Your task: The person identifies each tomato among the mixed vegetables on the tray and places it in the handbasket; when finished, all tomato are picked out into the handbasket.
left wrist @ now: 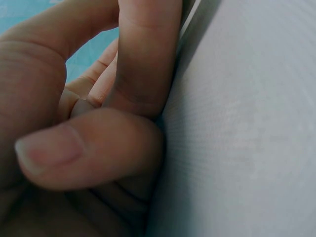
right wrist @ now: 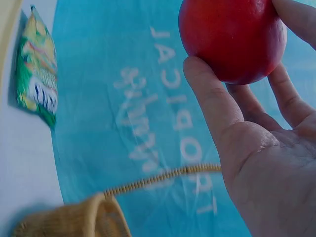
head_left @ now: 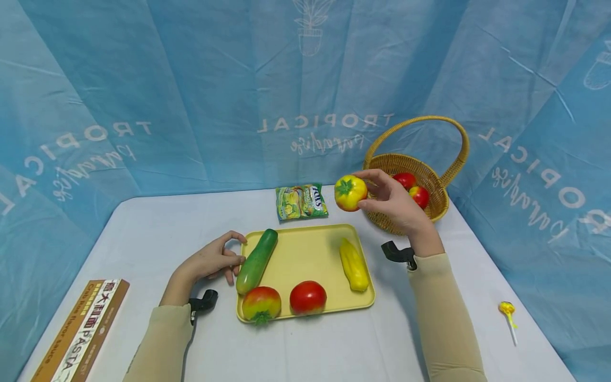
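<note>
A yellow-and-red fruit [head_left: 350,193] hangs above the table in our right hand [head_left: 392,204], held between thumb and fingertips. The wicker basket [head_left: 397,161] stands just behind and to the right of that hand, red fruits [head_left: 406,180] inside. Our left hand [head_left: 215,260] rests with its fingers loosely bent at the near side of the yellow tray [head_left: 305,249], holding nothing we can see. Between our hands the tray bears a green cucumber [head_left: 258,262] just beside the left, a yellow vegetable [head_left: 354,266] closer to us than the right, and two fruits [head_left: 308,297] nearer than both. We judge this a mid-air carry, the fruit clear of any surface. The next move calls for a steady lowering, fingers parting only once something supports it.
</note>
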A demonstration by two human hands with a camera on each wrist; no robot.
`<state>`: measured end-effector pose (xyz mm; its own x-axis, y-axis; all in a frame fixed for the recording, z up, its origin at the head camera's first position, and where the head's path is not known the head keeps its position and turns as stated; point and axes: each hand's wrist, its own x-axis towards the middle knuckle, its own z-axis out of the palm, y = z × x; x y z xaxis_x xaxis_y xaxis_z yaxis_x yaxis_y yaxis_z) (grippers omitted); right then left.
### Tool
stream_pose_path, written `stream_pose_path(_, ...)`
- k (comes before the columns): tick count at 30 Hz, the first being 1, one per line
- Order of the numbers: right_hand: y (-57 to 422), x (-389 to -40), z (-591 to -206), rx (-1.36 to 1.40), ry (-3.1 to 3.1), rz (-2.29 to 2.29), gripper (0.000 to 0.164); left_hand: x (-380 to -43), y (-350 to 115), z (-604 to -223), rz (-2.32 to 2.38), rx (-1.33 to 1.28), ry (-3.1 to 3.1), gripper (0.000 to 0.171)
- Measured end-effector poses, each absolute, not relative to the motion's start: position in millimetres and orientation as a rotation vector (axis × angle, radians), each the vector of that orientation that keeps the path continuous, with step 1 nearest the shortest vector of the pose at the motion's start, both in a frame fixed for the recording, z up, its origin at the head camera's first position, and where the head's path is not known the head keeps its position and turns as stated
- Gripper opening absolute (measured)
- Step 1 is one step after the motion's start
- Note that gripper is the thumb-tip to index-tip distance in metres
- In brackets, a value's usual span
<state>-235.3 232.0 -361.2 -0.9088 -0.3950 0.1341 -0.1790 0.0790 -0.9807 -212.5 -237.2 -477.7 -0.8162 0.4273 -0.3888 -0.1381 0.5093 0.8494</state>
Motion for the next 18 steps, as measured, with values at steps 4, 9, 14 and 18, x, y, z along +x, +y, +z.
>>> stream_pose_path(4, 251.1, -239.3, -363.6, -0.540, 2.203, -2.011, 0.054, -212.5, -237.3, -478.2, 1.303, 0.233, 2.182, 0.053)
stream_pose_path(9, 275.1, -244.1, -369.6, -0.454, 2.228, -2.098, 0.054, -212.7, -236.8, -477.4, 1.299, 0.225, 2.184, 0.053)
stream_pose_path(14, 296.8, -250.8, -379.5, -0.270, 2.270, -2.140, 0.054, -213.6, -236.0, -476.1, 1.301, 0.226, 2.190, 0.053)
stream_pose_path(18, 312.6, -254.1, -390.8, -0.160, 2.245, -2.180, 0.055, -212.8, -235.8, -476.7, 1.294, 0.224, 2.190, 0.054)
